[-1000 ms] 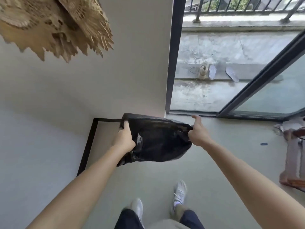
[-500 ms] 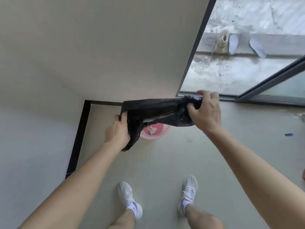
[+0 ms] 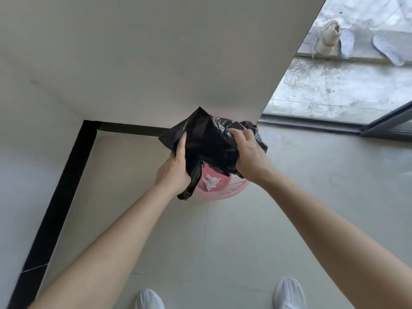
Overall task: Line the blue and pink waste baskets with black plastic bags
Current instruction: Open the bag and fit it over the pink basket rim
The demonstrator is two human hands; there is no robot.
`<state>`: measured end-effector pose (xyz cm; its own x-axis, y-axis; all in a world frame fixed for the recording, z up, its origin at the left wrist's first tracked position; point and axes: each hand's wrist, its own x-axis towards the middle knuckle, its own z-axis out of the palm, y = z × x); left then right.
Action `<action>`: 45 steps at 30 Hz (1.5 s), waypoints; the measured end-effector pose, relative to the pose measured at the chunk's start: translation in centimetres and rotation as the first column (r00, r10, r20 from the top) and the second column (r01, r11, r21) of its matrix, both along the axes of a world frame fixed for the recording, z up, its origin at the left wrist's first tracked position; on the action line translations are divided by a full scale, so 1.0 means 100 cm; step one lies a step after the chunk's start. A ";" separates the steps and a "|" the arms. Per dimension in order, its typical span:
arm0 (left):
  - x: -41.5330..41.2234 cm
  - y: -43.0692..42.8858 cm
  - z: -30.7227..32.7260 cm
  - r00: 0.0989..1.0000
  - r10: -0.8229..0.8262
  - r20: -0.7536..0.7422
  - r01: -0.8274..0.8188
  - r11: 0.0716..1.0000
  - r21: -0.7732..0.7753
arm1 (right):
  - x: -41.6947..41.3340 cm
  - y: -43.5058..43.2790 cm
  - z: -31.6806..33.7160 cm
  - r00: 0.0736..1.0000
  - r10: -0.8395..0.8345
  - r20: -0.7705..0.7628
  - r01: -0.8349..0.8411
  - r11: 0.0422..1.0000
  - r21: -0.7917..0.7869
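A crumpled black plastic bag hangs over the pink waste basket, which stands on the floor by the wall corner. My left hand grips the bag's left side. My right hand grips its right side, fingers dug into the plastic. The bag hides most of the basket; only the near rim and a slotted wall show. A scrap of crumpled white paper lies inside the basket. No blue basket is in view.
A white wall with a black skirting closes off the left and back. A glass sliding door opens onto a balcony with a shoe and insoles. My white shoes stand on the grey floor below.
The view has tilted down and closer to the basket. Both hands have brought the bag from stretched wide to bunched together, low over the pink basket.
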<state>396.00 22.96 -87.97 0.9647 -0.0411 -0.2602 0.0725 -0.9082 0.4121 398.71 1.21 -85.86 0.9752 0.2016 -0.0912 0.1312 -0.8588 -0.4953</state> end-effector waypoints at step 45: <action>0.041 -0.011 -0.056 0.897 -0.002 0.442 0.035 0.997 -0.066 | -0.012 -0.015 -0.098 0.660 0.689 0.300 -0.234 0.568 -0.789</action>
